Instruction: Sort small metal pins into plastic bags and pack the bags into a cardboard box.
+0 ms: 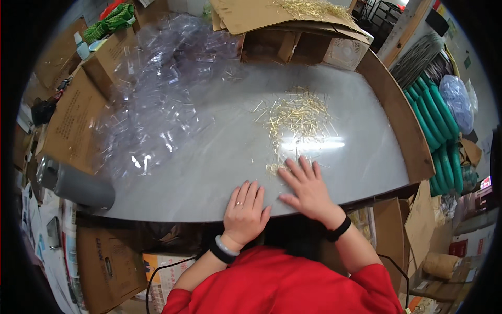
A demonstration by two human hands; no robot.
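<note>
Flat on the grey tabletop [219, 152], near its front edge, rests my left hand [246, 212], fingers stretched out and holding nothing. To its right my right hand [307, 191] is spread open, its fingertips at the near end of a pile of thin gold-coloured metal pins [298, 115]. Some loose pins lie just beyond those fingertips. A large heap of small clear plastic pieces [162, 99] covers the left and far-left part of the table, apart from both hands.
A grey cylindrical bottle [78, 183] lies at the table's left front corner. Cardboard walls [395, 112] edge the right side. At the back, cardboard boxes [282, 44] carry more gold pins [314, 8]. Green coiled tubes [434, 115] hang beyond the right wall.
</note>
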